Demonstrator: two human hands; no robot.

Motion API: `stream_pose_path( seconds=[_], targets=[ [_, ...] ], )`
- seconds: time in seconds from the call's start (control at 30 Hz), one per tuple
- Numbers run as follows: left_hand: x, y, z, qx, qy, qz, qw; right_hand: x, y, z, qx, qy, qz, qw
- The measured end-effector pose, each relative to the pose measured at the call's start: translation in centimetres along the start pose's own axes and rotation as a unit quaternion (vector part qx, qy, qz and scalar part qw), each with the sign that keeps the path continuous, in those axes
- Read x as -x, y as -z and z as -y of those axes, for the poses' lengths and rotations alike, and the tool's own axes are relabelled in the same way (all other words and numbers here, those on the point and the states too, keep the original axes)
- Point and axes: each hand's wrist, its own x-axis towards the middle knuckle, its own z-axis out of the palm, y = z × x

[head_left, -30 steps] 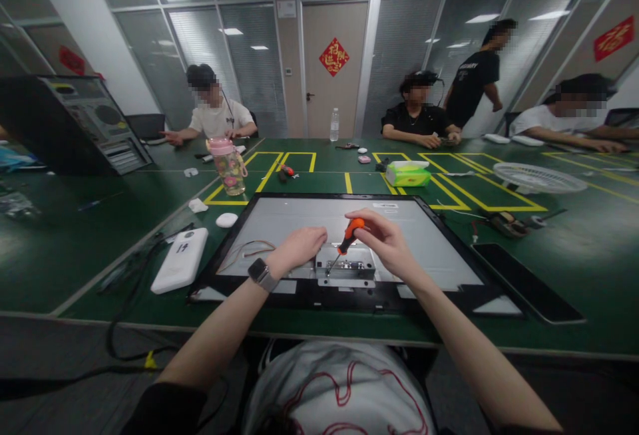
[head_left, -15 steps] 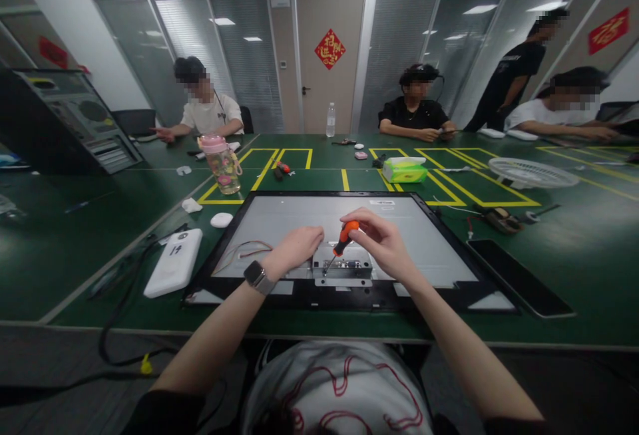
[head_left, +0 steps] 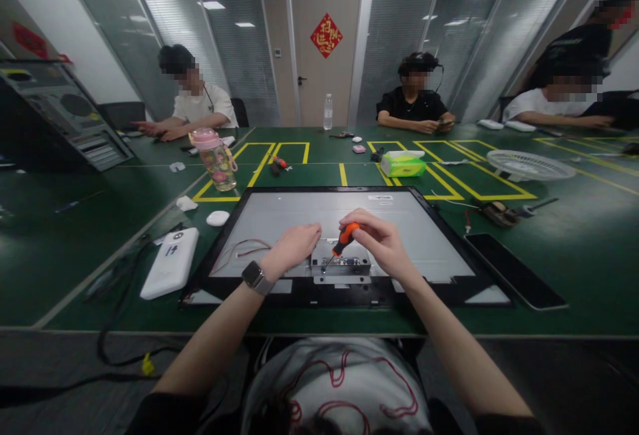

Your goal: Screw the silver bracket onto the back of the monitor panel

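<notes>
A flat display panel (head_left: pixel 259 215) lies on the green table, its grey back up and its black frame around it. Near its front edge sits a metal bracket (head_left: pixel 344 279) with a row of ports. Between the fingers of my right hand (head_left: pixel 382 239) is an orange and black screwdriver (head_left: pixel 344 239), tilted, its tip at the bracket's front left part. My left hand (head_left: pixel 294 247) is closed at the bracket's left side, fingers curled at its edge; their undersides are hidden. Thin wires (head_left: pixel 244 247) lie on the panel left of that hand.
Left of the panel are a white power bank (head_left: pixel 170 263), a white case (head_left: pixel 217 218) and a pink-lidded bottle (head_left: pixel 214 159). A black phone (head_left: pixel 514 269) lies right. Beyond are a tissue pack (head_left: pixel 403 165) and a white fan grille (head_left: pixel 532 165). Several people sit or stand across the table.
My view has shifted slightly. Both hands and the screwdriver keep nearly the same place on the bracket. At the far right, the standing person has moved further right.
</notes>
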Motion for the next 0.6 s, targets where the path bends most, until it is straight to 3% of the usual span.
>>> stream_pose_path(
  seconds=[0.6],
  targets=[
    [-0.07, 0.11, -0.03, 0.013, -0.007, 0.008, 1.000, 0.03, -0.55, 0.12, 0.022, -0.029, -0.012, 0.999]
  ],
)
